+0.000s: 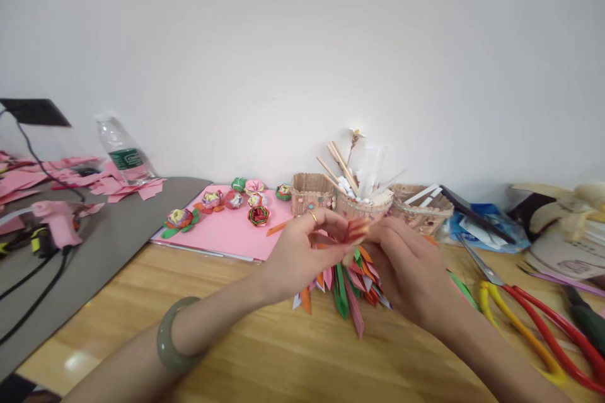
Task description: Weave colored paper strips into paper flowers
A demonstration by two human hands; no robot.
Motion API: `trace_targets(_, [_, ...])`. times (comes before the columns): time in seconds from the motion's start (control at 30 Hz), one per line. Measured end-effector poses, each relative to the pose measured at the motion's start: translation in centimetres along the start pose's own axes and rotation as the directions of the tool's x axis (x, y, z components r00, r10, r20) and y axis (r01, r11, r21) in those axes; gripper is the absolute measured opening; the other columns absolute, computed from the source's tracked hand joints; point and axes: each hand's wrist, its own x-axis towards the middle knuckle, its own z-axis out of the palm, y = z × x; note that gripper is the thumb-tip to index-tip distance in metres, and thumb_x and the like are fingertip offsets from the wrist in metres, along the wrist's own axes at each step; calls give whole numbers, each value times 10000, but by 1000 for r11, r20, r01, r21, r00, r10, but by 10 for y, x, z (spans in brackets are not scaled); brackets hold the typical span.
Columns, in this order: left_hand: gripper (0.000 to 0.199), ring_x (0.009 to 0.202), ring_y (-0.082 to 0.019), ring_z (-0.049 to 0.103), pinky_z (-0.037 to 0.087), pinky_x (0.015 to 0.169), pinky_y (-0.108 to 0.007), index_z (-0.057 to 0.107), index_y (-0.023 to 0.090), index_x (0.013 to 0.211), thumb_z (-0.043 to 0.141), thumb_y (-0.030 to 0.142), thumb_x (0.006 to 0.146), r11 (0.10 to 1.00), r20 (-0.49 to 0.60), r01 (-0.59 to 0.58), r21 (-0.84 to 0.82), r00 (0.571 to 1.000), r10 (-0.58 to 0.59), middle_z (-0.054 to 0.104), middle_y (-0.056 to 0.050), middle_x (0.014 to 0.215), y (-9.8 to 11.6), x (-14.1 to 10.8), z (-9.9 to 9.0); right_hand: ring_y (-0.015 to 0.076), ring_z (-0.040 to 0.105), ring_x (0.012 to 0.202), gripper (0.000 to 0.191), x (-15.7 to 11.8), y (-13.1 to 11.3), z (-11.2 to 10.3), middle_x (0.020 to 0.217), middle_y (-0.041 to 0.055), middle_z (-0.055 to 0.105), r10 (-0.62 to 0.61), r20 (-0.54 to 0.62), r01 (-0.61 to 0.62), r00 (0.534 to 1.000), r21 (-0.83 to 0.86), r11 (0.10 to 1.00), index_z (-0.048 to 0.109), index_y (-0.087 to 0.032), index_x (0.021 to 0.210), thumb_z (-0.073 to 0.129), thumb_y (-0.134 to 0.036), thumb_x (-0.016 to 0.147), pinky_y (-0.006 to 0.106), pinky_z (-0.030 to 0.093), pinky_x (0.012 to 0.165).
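My left hand (300, 255), with a ring on one finger and a green bangle on its wrist, pinches a small red folded paper piece (356, 230) in front of me. At the same piece are the closed fingers of my right hand (411, 271); how they grip it is partly hidden. Below both hands a pile of folded paper strips (341, 293) in green, pink, orange and white lies on the wooden table (246, 340). Folded paper flowers (258, 215) rest on a pink sheet (212, 234) to the left.
Small woven baskets (312, 184) stand against the wall, one holding sticks and white pieces. Large scissors (529, 315) with red and yellow handles lie at the right. Leftward are a pink glue gun (55, 223), its cable, a plastic bottle (125, 154) and pink paper scraps (21, 182).
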Motion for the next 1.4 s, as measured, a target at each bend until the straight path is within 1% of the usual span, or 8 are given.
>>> trace_targets(0.2, [141, 889, -211, 558, 346, 920, -336, 667, 245, 588, 698, 107, 595, 956, 111, -159, 248, 985, 135, 662, -52, 798, -6, -6, -10, 128, 490, 569, 176, 2, -4, -2, 635, -14, 492, 344, 310, -461, 886, 515, 723, 471, -197, 748, 380, -218, 897, 219, 423, 495])
trace_targets(0.37, [79, 780, -169, 554, 428, 764, -289, 643, 226, 697, 630, 155, 664, 924, -155, -273, 269, 934, 321, 611, -31, 788, -12, -2, -11, 124, 486, 556, 150, 1, -1, -2, 635, -12, 503, 381, 107, -395, 918, 326, 859, 473, -193, 750, 400, -193, 881, 214, 401, 490])
trace_targets(0.43, [46, 545, -111, 511, 419, 541, -223, 588, 197, 742, 547, 216, 743, 988, -202, -106, 114, 971, 127, 565, 7, 614, -10, 2, -10, 128, 482, 554, 149, 1, -1, -1, 623, -5, 506, 262, -17, -257, 965, 136, 957, 469, -191, 736, 412, -135, 862, 221, 389, 507])
trace_targets(0.5, [250, 327, -82, 385, 301, 351, -187, 554, 173, 738, 423, 370, 821, 974, -18, 214, -71, 976, -216, 471, 43, 404, -9, 6, -10, 143, 490, 566, 141, 0, -1, 0, 620, 13, 530, 60, -98, -68, 993, -73, 995, 480, -185, 747, 432, -87, 837, 240, 377, 527])
trace_targets(0.63, [427, 335, -85, 478, 299, 310, -172, 587, 123, 676, 474, 526, 764, 806, 310, 565, -174, 809, -500, 573, -27, 473, -11, 10, -11, 163, 517, 587, 133, -5, 0, 2, 643, 42, 607, -229, -36, 207, 973, -312, 927, 521, -160, 820, 443, -51, 819, 264, 352, 542])
trace_targets(1.03, [222, 624, -102, 558, 425, 609, -223, 635, 129, 814, 707, 184, 612, 959, 93, 284, 9, 954, -284, 629, -4, 721, -10, 13, -12, 150, 532, 585, 144, -7, -1, 14, 657, 24, 581, 128, 35, -122, 991, -139, 983, 475, -182, 753, 413, -161, 881, 241, 371, 522])
trace_targets(1.27, [126, 831, -132, 504, 394, 761, -259, 591, 160, 594, 568, 74, 683, 961, 35, -180, 212, 984, 176, 507, -8, 802, -16, 12, -13, 123, 456, 549, 219, 0, -6, 4, 618, -28, 470, 427, 460, -613, 779, 413, 674, 445, -203, 713, 383, -307, 895, 220, 368, 492])
trace_targets(1.4, [94, 683, -100, 511, 421, 676, -231, 587, 173, 684, 522, 106, 702, 989, -63, 70, 128, 996, -63, 501, 22, 696, -11, 15, -17, 121, 467, 571, 193, 0, -6, 4, 647, -22, 481, 422, 412, -583, 808, 448, 678, 446, -199, 744, 375, -286, 902, 222, 387, 520])
